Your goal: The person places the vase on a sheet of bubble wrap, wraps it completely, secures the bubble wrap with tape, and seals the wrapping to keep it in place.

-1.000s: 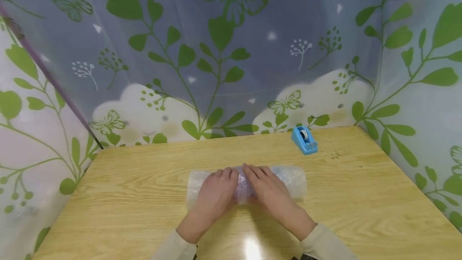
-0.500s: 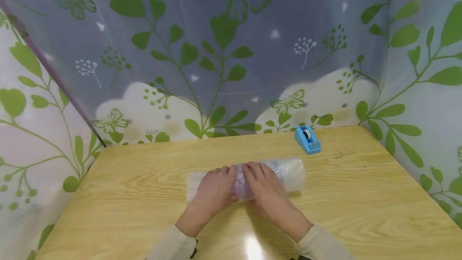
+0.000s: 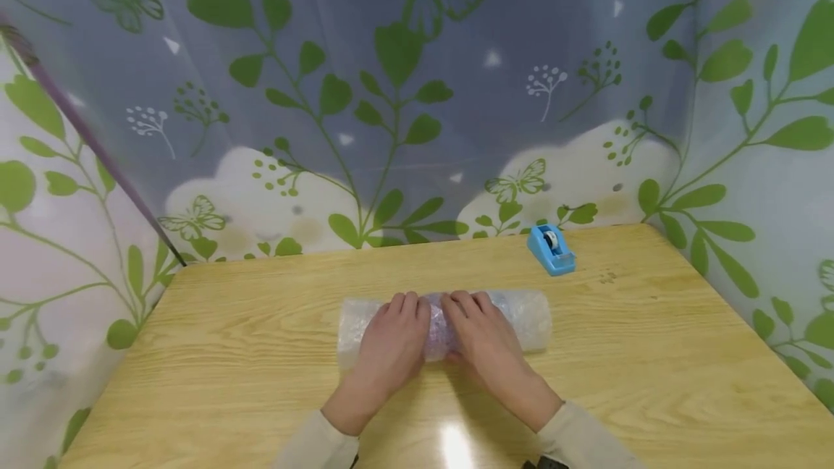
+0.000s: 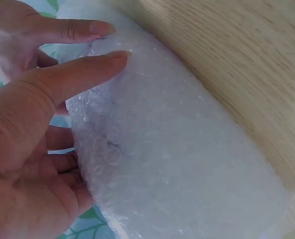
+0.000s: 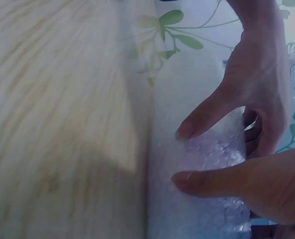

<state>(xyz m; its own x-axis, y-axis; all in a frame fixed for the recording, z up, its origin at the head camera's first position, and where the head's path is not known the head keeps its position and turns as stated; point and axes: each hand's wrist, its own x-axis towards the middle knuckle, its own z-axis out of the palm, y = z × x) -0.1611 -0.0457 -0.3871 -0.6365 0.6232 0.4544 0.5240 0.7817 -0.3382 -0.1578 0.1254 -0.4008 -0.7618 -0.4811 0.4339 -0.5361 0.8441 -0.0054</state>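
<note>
A roll of bubble wrap (image 3: pixel 441 335) lies crosswise on the wooden table, with something purple and bluish showing faintly through its middle. My left hand (image 3: pixel 393 335) grips it left of centre, and my right hand (image 3: pixel 485 339) grips it just right of centre. In the left wrist view the left thumb (image 4: pixel 87 74) lies along the near side of the bubble wrap (image 4: pixel 177 144), while the fingers curl over the other side. The right thumb (image 5: pixel 207 183) presses the wrap (image 5: pixel 187 89) in the right wrist view. What is wrapped inside is mostly hidden.
A blue tape dispenser (image 3: pixel 551 250) with a roll of tape stands near the back right of the wooden table (image 3: pixel 228 368). A patterned curtain (image 3: pixel 293 93) with leaves and butterflies hangs behind the table and along both sides.
Between the hands the bubble wrap roll has tilted, its right end swinging away, then come back nearly straight. It lies slightly farther from me than a second ago. Both hands keep hold of it.
</note>
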